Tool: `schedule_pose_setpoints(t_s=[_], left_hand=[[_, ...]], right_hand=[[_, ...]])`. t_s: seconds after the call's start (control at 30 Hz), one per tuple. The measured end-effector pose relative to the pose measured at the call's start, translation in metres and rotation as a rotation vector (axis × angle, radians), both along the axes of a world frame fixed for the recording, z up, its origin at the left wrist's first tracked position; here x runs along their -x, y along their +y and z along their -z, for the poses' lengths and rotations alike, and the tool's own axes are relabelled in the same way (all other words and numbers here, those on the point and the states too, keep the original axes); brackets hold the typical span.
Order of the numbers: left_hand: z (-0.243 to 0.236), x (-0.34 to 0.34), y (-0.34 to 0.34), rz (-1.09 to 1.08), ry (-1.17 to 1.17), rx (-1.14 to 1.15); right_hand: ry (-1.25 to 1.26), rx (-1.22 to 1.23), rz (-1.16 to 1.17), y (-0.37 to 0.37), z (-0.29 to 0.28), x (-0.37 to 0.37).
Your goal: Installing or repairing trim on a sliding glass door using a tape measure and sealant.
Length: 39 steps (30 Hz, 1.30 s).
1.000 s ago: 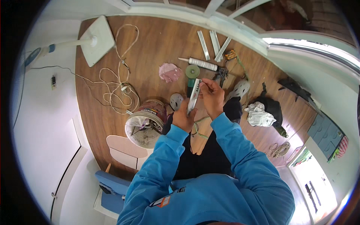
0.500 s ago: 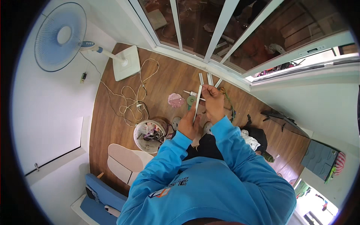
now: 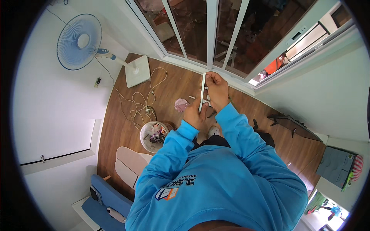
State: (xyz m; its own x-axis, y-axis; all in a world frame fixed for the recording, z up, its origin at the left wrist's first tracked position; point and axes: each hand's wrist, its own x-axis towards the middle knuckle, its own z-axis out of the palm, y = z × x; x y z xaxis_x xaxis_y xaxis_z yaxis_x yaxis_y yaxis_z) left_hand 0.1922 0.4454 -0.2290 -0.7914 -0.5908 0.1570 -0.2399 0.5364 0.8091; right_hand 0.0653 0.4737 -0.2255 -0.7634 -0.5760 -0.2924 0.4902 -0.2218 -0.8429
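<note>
Holding, in both hands: one slim white strip, raised above the wood floor at centre, its length running near to far. Left hand: clamped on the near end, thumb at the strip's right side. Right hand: fingers closed on the far end; the two-ended hold presumably steadies the piece.

Container, left of the hands: one round bucket, pale-rimmed, open-topped, apparently placed within easy reach. Contents: mixed dark and pinkish items, jumbled, too small to identify.

Far left: one fan on a square base, likely set by the wall for clearance; one pale cord, loosely looped.

Near right: one grey drawer unit; contents hidden.
</note>
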Motion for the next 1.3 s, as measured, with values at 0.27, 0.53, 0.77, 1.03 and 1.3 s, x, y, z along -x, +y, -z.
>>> schedule_pose_setpoints(t_s=[0.27, 0.53, 0.77, 1.03, 1.3], left_hand=[[-0.014, -0.008, -0.012, -0.046, -0.074, 0.039], [-0.010, -0.036, -0.041, -0.058, 0.257, 0.059], [-0.025, -0.053, -0.050, -0.047, 0.063, -0.164], [-0.018, -0.070, -0.114, -0.347, 0.292, -0.705], [0.119, -0.307, -0.242, -0.880, 0.325, -0.556]], right_hand=[[0.288, -0.096, 0.008, -0.014, 0.000, -0.009], [0.230, -0.102, 0.092, -0.032, -0.035, -0.039], [0.793, -0.357, 0.029, -0.050, -0.015, -0.034], [0.435, 0.190, -0.376, -0.038, -0.019, -0.081], [0.172, 0.815, -0.045, 0.045, -0.141, 0.002]])
